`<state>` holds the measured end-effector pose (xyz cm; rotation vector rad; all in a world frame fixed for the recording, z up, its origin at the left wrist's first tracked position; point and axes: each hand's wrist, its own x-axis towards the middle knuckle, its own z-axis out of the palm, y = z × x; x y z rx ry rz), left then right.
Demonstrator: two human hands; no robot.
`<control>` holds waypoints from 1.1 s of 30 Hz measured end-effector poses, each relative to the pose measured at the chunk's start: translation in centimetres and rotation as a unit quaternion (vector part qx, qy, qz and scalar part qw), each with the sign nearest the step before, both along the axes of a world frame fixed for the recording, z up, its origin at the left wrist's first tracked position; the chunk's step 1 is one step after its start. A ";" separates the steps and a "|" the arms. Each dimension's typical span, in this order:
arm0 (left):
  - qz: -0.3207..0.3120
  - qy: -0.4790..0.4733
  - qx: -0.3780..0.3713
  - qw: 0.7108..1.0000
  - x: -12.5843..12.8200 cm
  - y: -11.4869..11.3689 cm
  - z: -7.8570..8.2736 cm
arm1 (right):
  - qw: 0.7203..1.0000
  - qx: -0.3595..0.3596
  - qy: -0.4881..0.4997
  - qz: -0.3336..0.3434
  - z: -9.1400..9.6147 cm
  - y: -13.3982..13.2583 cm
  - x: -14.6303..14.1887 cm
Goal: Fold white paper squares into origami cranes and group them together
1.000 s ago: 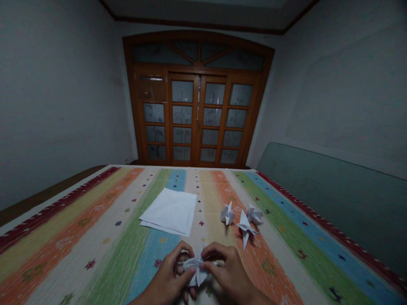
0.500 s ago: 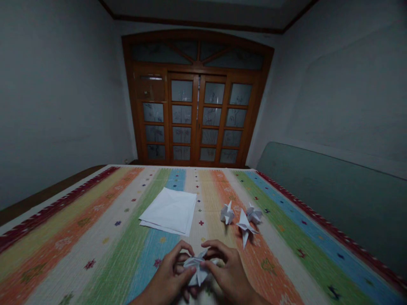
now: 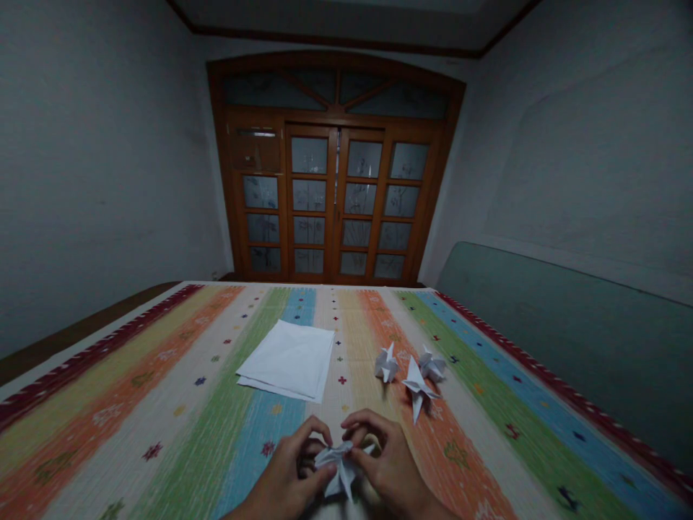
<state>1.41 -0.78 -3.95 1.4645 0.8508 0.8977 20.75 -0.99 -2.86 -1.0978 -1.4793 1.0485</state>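
Paper figure pinched between both hands.
Left hand and right hand pinch it, fingers curled; paper stack and folded figures lie ahead.

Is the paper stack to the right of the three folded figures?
No, the paper stack lies left of the three folded figures.

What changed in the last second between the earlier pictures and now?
The folded white paper piece has turned slightly, its lower point swinging down and toward the right of the view, as the left hand and right hand work it. Neither hand let go. The stack of white paper and three folded paper figures stayed where they were.
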 end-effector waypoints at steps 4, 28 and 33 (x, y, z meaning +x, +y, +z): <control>0.011 -0.001 -0.001 1.000 0.0 0.1 0.0 | 1.000 -0.015 -0.009 0.008 -0.1 0.3 0.0; 0.046 -0.131 -0.065 0.988 -0.2 1.2 -0.5 | 0.981 0.143 -0.134 -0.003 0.6 0.6 1.2; 0.035 -0.136 -0.056 0.988 -0.2 1.1 -0.6 | 0.983 0.141 -0.115 -0.005 0.7 0.3 1.0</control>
